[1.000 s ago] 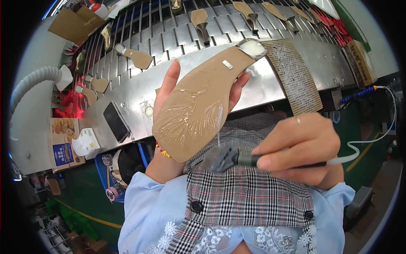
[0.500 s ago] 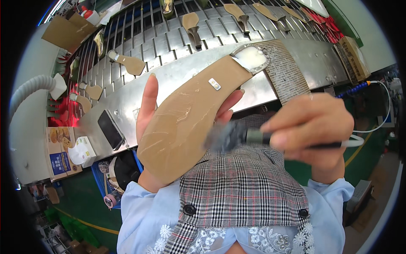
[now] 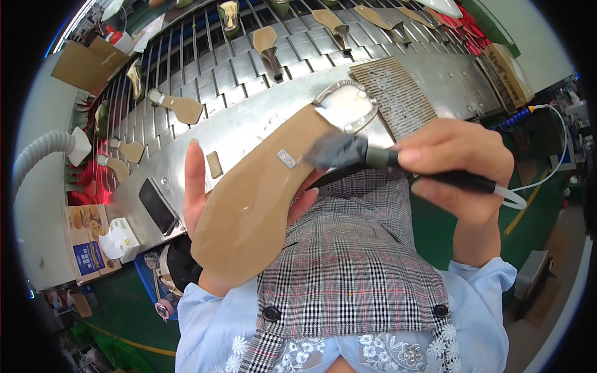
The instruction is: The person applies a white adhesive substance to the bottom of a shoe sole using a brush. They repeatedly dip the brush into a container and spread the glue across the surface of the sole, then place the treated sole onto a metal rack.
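Observation:
My left hand (image 3: 195, 180) holds a tan shoe sole (image 3: 249, 205) from beneath, its thumb along the far edge and fingertips showing at the near edge. The broad toe end lies toward me. A small metal plate (image 3: 286, 159) with two holes sits on the sole's middle. At its far end is a white heel seat (image 3: 346, 105) inside a sparkling rim. My right hand (image 3: 457, 165) grips a brush (image 3: 379, 158) with a black handle, a white tube running from its end. The dark bristles, smeared by motion, are over the sole's narrow waist; whether they touch cannot be seen.
Beyond the metal bench edge (image 3: 249, 133), a slatted conveyor (image 3: 236, 81) carries several tan soles (image 3: 265, 38). A ribbed cardboard piece (image 3: 393, 93) lies at the right. On the left are a phone (image 3: 158, 206), a tissue box (image 3: 119, 239) and a flexible hose (image 3: 42, 148).
My right hand has carried the brush from the sole's near edge up toward the heel end. The sole and left hand have shifted left and nearer. Wet streaks on the toe area look smoother.

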Demonstrator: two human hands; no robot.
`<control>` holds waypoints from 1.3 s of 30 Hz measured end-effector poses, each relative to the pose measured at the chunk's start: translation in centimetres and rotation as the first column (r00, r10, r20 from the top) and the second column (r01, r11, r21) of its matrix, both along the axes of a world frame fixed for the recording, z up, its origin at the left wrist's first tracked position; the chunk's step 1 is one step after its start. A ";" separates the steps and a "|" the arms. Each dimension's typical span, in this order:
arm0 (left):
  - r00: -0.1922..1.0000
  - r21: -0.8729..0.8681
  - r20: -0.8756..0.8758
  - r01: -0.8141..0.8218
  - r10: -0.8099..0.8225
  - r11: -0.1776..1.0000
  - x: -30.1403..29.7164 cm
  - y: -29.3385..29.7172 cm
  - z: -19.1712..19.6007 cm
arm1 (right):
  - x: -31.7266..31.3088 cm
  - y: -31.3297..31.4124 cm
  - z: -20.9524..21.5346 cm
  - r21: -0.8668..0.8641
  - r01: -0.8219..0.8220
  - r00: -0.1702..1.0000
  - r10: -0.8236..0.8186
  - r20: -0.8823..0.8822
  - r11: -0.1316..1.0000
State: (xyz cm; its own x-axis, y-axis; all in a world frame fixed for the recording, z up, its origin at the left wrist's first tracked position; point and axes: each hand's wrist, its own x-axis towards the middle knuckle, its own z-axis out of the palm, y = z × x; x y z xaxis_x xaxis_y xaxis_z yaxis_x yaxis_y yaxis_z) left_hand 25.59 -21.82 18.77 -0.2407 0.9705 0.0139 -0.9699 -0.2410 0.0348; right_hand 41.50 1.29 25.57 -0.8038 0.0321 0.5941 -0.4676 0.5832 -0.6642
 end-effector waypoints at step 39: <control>-0.416 0.297 -0.907 -0.745 -0.067 0.598 0.5 1.9 -4.8 | -0.8 -6.2 -2.3 -0.004 -0.105 0.992 0.105 0.071 0.994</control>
